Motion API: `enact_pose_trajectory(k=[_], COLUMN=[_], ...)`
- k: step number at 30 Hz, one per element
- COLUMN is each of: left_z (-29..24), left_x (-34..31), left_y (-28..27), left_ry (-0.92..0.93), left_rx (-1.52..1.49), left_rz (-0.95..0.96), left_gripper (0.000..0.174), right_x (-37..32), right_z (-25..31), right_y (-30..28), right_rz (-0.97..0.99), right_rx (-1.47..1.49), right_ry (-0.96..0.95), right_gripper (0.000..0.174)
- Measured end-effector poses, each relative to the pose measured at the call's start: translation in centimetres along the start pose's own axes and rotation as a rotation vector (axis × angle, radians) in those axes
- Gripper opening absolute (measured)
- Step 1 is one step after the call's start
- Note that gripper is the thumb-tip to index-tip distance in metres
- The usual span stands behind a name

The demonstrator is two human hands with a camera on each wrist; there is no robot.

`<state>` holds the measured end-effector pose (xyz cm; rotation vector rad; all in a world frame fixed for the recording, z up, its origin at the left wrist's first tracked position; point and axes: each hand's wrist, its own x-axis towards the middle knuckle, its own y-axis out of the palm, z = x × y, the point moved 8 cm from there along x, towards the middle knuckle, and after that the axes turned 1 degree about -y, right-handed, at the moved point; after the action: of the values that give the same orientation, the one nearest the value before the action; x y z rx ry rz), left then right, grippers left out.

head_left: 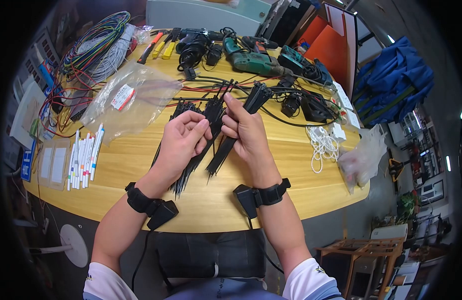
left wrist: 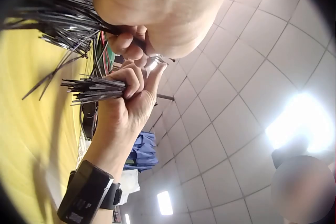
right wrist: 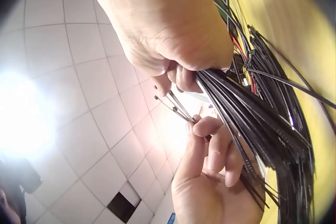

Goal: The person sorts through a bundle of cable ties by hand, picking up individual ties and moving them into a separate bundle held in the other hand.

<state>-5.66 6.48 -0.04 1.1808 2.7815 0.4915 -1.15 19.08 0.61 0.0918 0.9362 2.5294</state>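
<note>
Several loose black cable ties (right wrist: pixel 175 109) were pinched by the left hand (head_left: pixel 182 142) and a bundle (head_left: pixel 221 154) was gripped by the right hand (head_left: pixel 248 134), right of the plastic bag (head_left: pixel 150 92); gathering seemed under way, a steady pinch being called for.

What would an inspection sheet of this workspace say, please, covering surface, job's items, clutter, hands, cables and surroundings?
Surface: light wood table; spills: nothing seen.
Job's things: black cable ties, one bundle in the right hand, loose ties on the table.
Clutter: green drill and other tools behind; clear plastic bag and markers to the left.
Hands: right grips the bundle; left pinches a few thin ties.
Cables: coiled wires at far left; black cables tangled among the tools; white cord at right.
Surroundings: blue fabric and wooden frame beyond the table's right side.
</note>
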Motion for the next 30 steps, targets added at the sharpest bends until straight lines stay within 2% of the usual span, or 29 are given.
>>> enact_pose_trajectory(k=[30], left_z=[-0.09], left_x=[-0.05], left_y=[0.23], left_ry=[-0.018], left_rx=[-0.055], left_rz=[0.039], left_gripper=[0.014], right_x=[-0.33], right_z=[0.57], right_y=[0.68], right_rz=[0.029], right_rx=[-0.115], right_ry=[-0.087], right_gripper=[0.013])
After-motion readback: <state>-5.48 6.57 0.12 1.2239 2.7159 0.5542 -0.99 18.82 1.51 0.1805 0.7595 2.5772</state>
